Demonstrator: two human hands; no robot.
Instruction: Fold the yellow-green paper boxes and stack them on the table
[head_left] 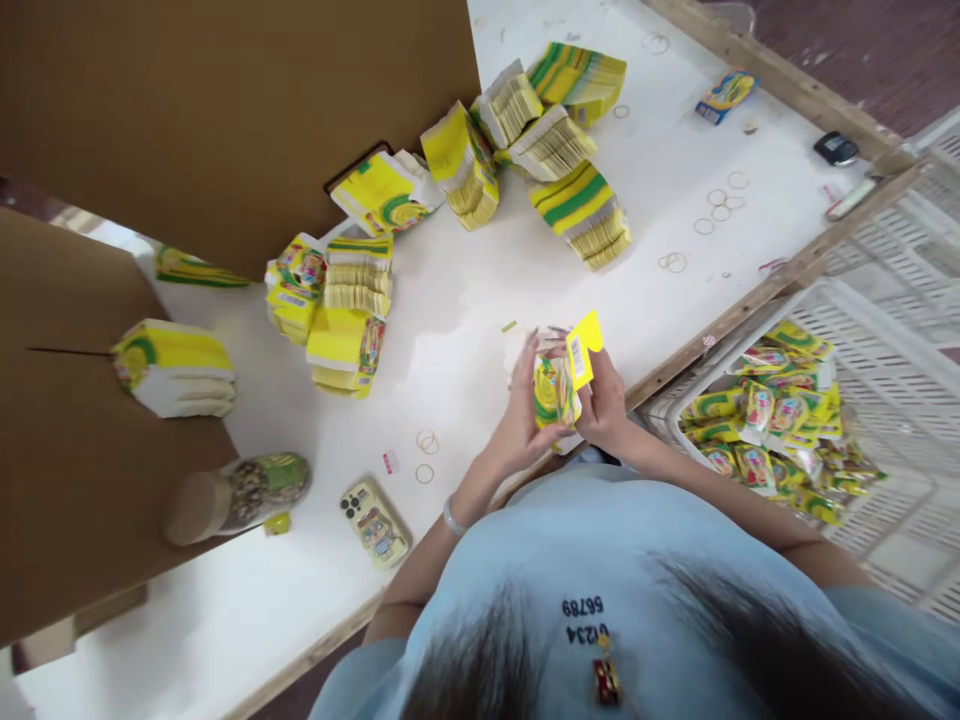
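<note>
Both my hands hold a small yellow and green printed carton (559, 385) just above the near edge of the white table (465, 300). My left hand (525, 410) wraps round its left side, fingers curled. My right hand (604, 400) grips the right side, where a yellow flap with a barcode stands up. Several stacks of flat yellow cartons (555, 140) lie at the far middle of the table, and more stacks (337, 300) lie to the left.
A white slatted crate (892, 400) on the right holds several folded cartons (780, 410). Brown cardboard sheets (210, 110) stand at the left and back. A phone (375, 522) and a jar lying on its side (240, 495) rest near the front left. Rubber bands (720, 205) are scattered about.
</note>
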